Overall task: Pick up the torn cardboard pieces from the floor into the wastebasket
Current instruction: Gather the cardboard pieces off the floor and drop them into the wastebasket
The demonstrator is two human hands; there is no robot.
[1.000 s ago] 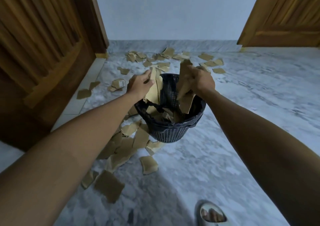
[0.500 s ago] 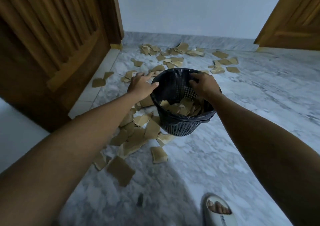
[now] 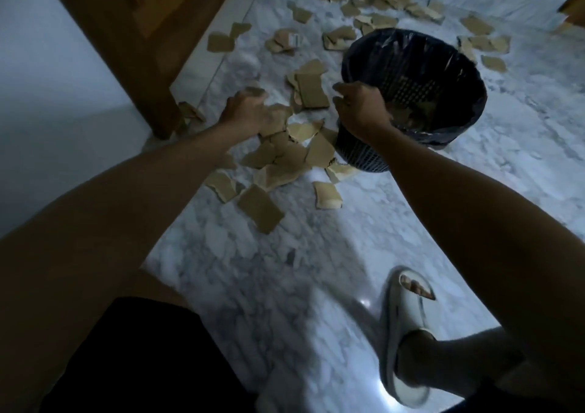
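A black mesh wastebasket (image 3: 468,64) with a dark liner stands on the marble floor, with torn cardboard (image 3: 408,115) inside it. A pile of brown cardboard pieces (image 3: 285,159) lies left of the basket. My left hand (image 3: 247,112) is down on that pile with curled fingers; blur hides whether it grips a piece. My right hand (image 3: 361,112) hovers at the basket's near-left rim, fingers bent and apart, nothing visible in it. More pieces (image 3: 380,1) are scattered beyond the basket.
A wooden door (image 3: 126,33) stands at the left, its bottom corner close to the pile. My foot in a white slipper (image 3: 405,333) is planted on the floor at the lower right. Single pieces (image 3: 259,207) lie nearer to me.
Both hands dropped their cardboard into the basket, then moved down and left. My left hand went from the rim to the pile. The view tilted down, showing my leg and slipper.
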